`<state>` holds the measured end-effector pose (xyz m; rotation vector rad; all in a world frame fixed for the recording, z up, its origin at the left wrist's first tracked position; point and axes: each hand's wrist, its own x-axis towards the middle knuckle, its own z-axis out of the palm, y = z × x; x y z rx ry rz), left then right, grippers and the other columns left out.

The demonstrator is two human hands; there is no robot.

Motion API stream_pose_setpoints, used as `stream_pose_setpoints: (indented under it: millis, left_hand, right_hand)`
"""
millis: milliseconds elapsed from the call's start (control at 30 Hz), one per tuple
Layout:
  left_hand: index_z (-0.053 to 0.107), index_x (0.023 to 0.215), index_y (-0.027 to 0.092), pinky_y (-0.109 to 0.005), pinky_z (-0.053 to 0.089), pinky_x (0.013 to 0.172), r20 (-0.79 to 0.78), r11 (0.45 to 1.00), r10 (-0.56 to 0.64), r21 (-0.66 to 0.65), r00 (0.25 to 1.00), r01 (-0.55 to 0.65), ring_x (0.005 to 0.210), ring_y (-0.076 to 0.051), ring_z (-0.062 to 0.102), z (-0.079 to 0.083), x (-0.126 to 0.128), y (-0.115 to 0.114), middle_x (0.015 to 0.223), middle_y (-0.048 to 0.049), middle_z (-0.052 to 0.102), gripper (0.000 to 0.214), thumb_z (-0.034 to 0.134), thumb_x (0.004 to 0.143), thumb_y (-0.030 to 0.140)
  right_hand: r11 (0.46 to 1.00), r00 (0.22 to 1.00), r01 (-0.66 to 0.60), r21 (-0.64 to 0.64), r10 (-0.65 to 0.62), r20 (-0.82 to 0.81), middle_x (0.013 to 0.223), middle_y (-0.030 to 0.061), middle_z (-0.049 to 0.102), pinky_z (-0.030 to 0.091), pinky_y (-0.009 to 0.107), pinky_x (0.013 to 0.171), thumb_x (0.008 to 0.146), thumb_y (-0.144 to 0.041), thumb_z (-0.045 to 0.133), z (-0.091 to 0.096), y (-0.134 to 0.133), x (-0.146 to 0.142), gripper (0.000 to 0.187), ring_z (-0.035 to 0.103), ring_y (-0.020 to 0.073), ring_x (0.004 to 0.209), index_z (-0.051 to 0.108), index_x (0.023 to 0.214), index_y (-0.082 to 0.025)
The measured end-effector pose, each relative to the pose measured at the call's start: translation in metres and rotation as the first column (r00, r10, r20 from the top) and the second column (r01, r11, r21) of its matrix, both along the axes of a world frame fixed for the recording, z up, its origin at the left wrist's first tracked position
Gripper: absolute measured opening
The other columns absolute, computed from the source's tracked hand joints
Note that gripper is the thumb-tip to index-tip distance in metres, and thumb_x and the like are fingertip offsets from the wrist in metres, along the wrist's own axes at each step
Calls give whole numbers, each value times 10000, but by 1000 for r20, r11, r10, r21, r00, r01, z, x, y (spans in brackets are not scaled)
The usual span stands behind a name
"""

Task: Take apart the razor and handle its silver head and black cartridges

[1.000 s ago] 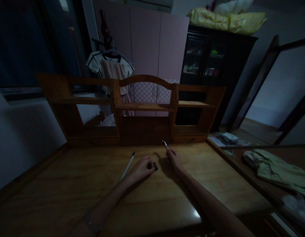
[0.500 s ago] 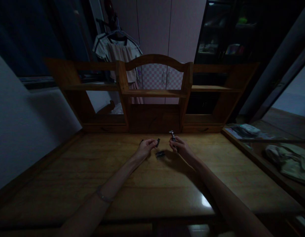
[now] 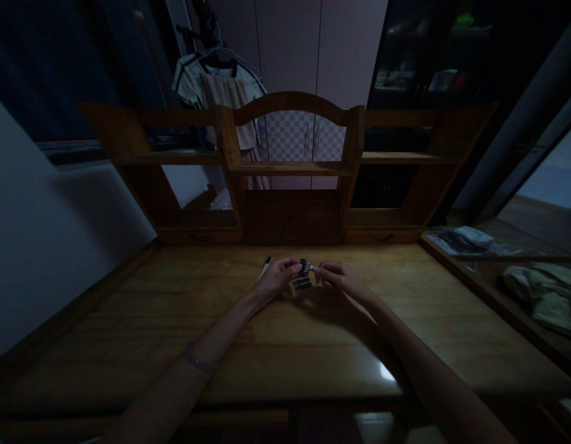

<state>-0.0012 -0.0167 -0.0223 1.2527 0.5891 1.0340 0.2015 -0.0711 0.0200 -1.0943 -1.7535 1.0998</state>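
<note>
My left hand [image 3: 276, 279] and my right hand [image 3: 340, 279] meet above the far middle of the wooden desk [image 3: 285, 345]. Both are pinched shut. The left fingers hold a small dark piece, and the right fingers hold a small metal tool [image 3: 306, 266] by its handle. The piece and the tool's tip touch between the fingertips. Just below them, another small dark ridged part [image 3: 302, 284] lies on the desk. A thin white stick [image 3: 266, 267] rests on the desk behind my left hand. The room is dim, so fine detail is hard to make out.
A wooden hutch [image 3: 290, 166] with open shelves stands along the desk's back edge. A white wall borders the left side. To the right, a lower surface holds papers [image 3: 465, 239] and crumpled cloth [image 3: 539, 293]. Clothes on a hanger [image 3: 221, 86] and cabinets stand behind.
My hands have come together from slightly apart, and the left hand's dark piece now touches the metal tool's tip. A second ago the left hand lay on the desk. The view has tilted slightly.
</note>
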Motion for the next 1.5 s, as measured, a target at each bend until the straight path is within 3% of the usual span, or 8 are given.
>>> stream_pose_setpoints:
  millis: [167,367,667,1033,1500]
  left_hand:
    - [650,853,101,-311,482,865,66,997,-44,-66,997,49,838,-148,620,8,-2,-6,912,-62,656,286,763,692,309]
    - [604,821,106,-276,518,763,115,988,-50,-141,992,66,780,-134,623,13,-5,-7,848,-37,649,321,820,619,229]
    - [613,1131,141,-304,525,776,50,980,-179,-84,983,183,849,-176,645,13,-8,-7,950,-89,676,512,793,669,266]
    - [666,1073,163,-286,530,764,88,981,-152,-112,984,161,836,-160,649,12,-8,-7,928,-67,686,392,769,702,236]
    - [675,1086,154,-318,534,755,44,986,-118,-113,992,123,801,-174,662,11,-8,-7,923,-81,705,430,781,682,254]
  right_hand:
    - [1000,1000,-5,31,4,23,572,-1,496,280,245,500,854,-516,530,-1,1,1,403,417,113,530,624,698,-156]
    - [999,999,-20,49,18,39,568,3,493,283,241,504,856,-519,529,1,0,2,413,416,116,534,631,691,-154]
    - [998,998,-21,66,17,69,582,7,498,283,238,501,856,-513,532,0,0,3,405,437,124,552,637,695,-157]
    - [991,994,-50,126,37,103,616,9,532,293,238,519,856,-479,543,3,-1,4,375,452,122,570,657,707,-154]
    - [990,996,-38,135,27,87,641,19,561,299,235,513,832,-474,578,5,-3,2,351,453,125,579,684,724,-158]
